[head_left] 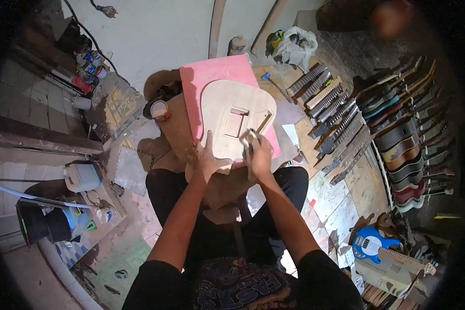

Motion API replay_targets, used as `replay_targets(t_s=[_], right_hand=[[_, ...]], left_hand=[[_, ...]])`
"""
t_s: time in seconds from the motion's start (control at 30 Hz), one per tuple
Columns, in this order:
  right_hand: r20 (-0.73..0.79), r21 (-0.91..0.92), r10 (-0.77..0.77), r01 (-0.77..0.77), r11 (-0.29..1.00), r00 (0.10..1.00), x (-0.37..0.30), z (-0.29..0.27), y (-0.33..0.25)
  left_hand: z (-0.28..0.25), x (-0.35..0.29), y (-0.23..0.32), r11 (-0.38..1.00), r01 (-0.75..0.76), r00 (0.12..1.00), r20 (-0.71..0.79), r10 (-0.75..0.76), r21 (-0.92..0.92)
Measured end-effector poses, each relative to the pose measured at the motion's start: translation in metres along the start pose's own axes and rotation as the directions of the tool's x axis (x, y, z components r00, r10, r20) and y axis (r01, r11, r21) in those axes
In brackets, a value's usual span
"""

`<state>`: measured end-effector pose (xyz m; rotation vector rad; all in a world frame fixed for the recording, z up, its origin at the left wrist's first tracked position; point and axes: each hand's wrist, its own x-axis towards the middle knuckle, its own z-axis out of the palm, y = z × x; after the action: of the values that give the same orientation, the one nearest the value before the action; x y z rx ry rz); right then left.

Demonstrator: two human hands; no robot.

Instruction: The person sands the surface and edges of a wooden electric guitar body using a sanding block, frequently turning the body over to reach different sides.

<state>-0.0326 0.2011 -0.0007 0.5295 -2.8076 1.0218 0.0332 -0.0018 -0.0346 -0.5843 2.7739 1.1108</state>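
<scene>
A bare, pale wooden guitar body [217, 108] lies on a pink board [191, 80] in front of me. It has a rectangular cutout near its middle and a narrow slot to the right. My left hand [207, 159] grips the body's near left edge, its thumb stretched across the wood and some fingers over the side. In my right hand [260, 157] is a small tan block [249, 137], pressed on the body's near right part beside the cutout. The fingers hide much of the block, so I cannot tell its exact kind.
A round open tin [160, 110] stands left of the board. On the floor to the right lie several guitar necks [333, 111]; beyond them is a rack of guitar bodies [400, 144]. A blue bass guitar [369, 244] lies lower right. A plastic jug [82, 177] stands at left.
</scene>
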Motion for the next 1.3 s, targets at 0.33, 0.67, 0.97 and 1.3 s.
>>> replay_targets(t_s=[0.33,0.67,0.97,1.3], right_hand=[[0.081,0.101,-0.015,0.006,0.995,0.997,-0.102,-0.039,0.017],[-0.348,0.334,0.216,-0.095,0.938,0.912,-0.117,-0.051,0.036],[-0.254,0.411,0.276,-0.155,0.899,0.927,-0.114,-0.039,0.033],[-0.238,0.355,0.239,-0.145,0.924,0.942,-0.115,-0.034,0.034]], left_hand=[[0.004,-0.013,0.035,0.934,-0.084,0.996,-0.011,0.094,0.347],[0.073,-0.058,0.108,0.663,-0.525,0.851,0.337,0.402,0.534],[0.034,-0.032,0.039,0.941,-0.251,0.961,-0.054,0.27,0.226],[0.054,-0.05,0.069,0.833,-0.311,0.948,0.083,0.308,0.457]])
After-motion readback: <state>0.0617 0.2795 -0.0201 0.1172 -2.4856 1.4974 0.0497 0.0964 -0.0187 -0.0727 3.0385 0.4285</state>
